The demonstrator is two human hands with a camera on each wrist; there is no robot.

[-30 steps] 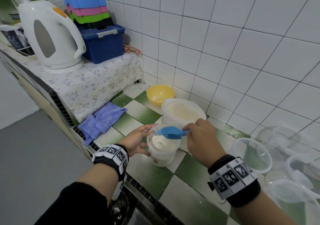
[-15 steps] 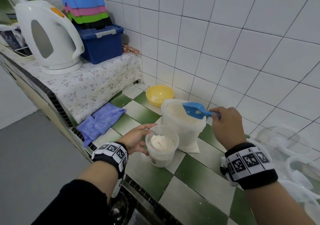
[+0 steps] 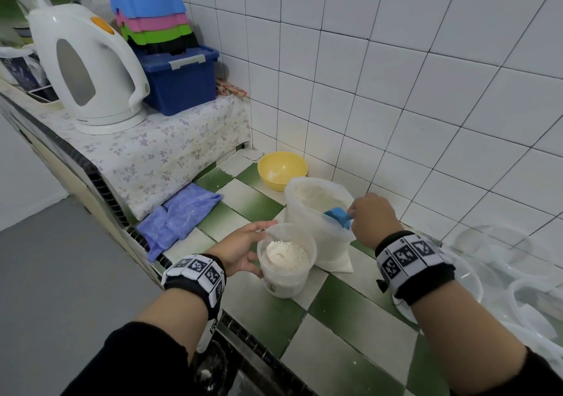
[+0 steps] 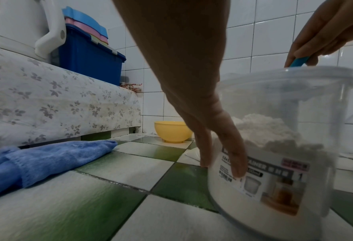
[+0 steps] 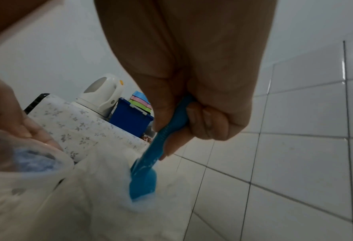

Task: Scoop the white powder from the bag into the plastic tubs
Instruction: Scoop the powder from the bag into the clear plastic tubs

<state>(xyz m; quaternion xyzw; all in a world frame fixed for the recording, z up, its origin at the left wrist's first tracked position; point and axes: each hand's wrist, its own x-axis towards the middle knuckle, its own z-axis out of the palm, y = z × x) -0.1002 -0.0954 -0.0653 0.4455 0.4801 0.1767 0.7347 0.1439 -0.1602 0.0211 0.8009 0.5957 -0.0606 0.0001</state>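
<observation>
Both forearms are bare from the wrist up to black sleeves pushed back near the elbows. Each wrist carries a black fabric band faced with white panels printed with square black-and-white coded markers: the left wristband shows several panels wrapping round, the right wristband likewise.

White kettle on floral cloth — yellow bowl nearby.

On the table the tub stands just in front of the bag, bowl behind near the wall, cloth off left, kettle and box up on the raised ledge.
</observation>
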